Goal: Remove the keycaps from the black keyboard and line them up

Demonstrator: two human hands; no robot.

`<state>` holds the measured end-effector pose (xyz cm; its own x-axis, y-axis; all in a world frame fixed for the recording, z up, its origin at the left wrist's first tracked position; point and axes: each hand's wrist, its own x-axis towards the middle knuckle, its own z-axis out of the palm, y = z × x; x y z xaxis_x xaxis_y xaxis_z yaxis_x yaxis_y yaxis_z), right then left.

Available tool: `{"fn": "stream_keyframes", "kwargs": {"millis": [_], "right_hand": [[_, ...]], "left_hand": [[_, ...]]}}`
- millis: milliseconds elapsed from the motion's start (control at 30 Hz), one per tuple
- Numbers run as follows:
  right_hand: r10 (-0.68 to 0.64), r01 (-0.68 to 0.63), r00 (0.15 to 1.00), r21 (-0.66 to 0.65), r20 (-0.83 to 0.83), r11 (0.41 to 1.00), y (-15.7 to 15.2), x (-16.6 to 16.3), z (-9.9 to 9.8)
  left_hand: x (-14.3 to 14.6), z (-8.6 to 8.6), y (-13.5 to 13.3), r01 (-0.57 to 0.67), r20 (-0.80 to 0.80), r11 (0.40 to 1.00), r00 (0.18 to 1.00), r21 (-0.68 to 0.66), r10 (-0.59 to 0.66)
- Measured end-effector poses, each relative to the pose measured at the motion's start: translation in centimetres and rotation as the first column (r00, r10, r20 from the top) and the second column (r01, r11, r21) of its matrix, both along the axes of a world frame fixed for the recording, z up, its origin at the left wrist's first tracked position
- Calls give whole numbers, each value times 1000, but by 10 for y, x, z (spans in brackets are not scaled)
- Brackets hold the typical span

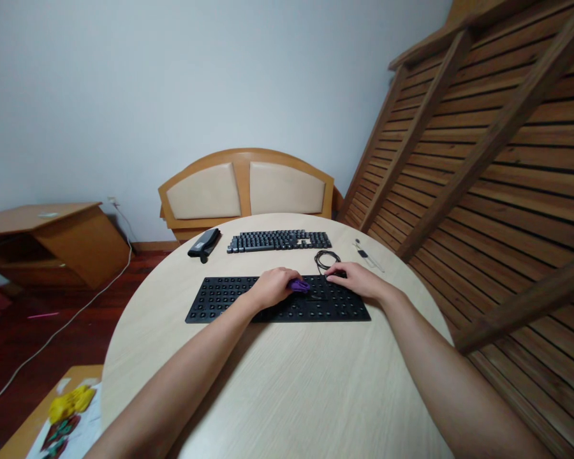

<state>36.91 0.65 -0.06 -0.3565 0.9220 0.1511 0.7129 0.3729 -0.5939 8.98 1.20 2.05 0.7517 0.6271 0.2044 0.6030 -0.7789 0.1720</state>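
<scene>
A black keyboard base (220,299) without keycaps lies across the middle of the round table (287,382). My left hand (271,288) rests on it, fingers curled round a small purple tool (299,285). My right hand (354,280) lies on the base's upper right part, fingers bent down onto the board; what is under the fingertips is hidden. Behind the base sits a second black keyboard (279,241) with its keycaps on.
A coiled black cable (326,259) lies between the two keyboards. A dark pouch (204,243) sits at the far left, small tools (366,254) at the far right. A padded wooden headboard (246,188) stands behind the table; slatted wood (483,159) leans at right.
</scene>
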Motion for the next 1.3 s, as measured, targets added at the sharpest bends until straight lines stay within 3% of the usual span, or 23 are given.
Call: {"fn": "stream_keyframes", "kwargs": {"millis": [300,467,633,867,1133,1300], "right_hand": [[-2,2,1000,-18,-3,1000,-4,-2,5],[6,-6,1000,-14,-9,1000,-3,-3,5],[10,-10,1000,-7,-6,1000,-2,-2,3],[5,-5,1000,-15,-4,1000,-1,-1,1],[8,-8,1000,-6,7,1000,0,0,1],[8,-8,1000,11,16,1000,1,0,0]], "left_hand": [[-46,30,13,-135,-221,988,968,-80,115],[-27,18,6,-78,-27,996,997,-48,77],[-4,0,-1,-32,5,999,999,-17,32],[-11,4,-1,-118,-84,993,989,23,119],[-8,-3,2,-117,37,993,992,-24,118],[-3,-4,-1,-132,32,991,991,-21,133]]}}
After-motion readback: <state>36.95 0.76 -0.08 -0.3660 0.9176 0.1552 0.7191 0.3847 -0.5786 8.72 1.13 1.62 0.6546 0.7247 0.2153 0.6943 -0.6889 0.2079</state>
